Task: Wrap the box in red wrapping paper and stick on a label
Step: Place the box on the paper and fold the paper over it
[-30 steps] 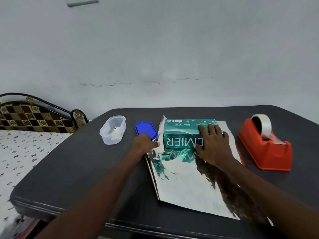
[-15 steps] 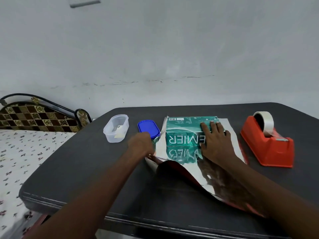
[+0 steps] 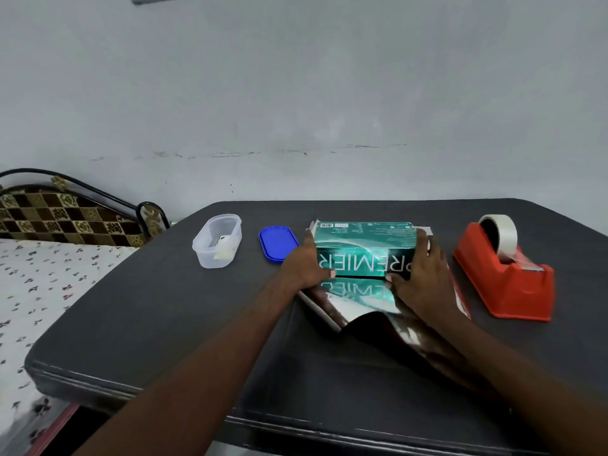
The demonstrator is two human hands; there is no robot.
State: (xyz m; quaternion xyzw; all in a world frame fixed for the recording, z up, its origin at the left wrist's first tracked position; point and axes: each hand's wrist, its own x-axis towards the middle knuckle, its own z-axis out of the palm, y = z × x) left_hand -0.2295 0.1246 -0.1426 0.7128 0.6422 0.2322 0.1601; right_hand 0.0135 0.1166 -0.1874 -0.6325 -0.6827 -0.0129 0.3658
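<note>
Early wrapping step, by the look of it: green box [image 3: 365, 248] near the table's [image 3: 164, 324] far edge, on wrapping paper [image 3: 358, 304], clasped at its ends by left hand [image 3: 304, 263] and right hand [image 3: 418, 274]; next, probably lifting the paper's near edge over the box

I have one view only, the head camera, worn above the near edge of the table [image 3: 197, 324] and looking forward and down across it toward the wall [image 3: 296, 93]. It sits close: both forearms run in from the bottom edge, and the left hand [image 3: 304, 263] and right hand [image 3: 422, 278] land just right of centre. Beyond the fingertips lies the far table edge; left of them, a bed [image 3: 49, 274]. Wide-angle bending shows at the borders.
</note>
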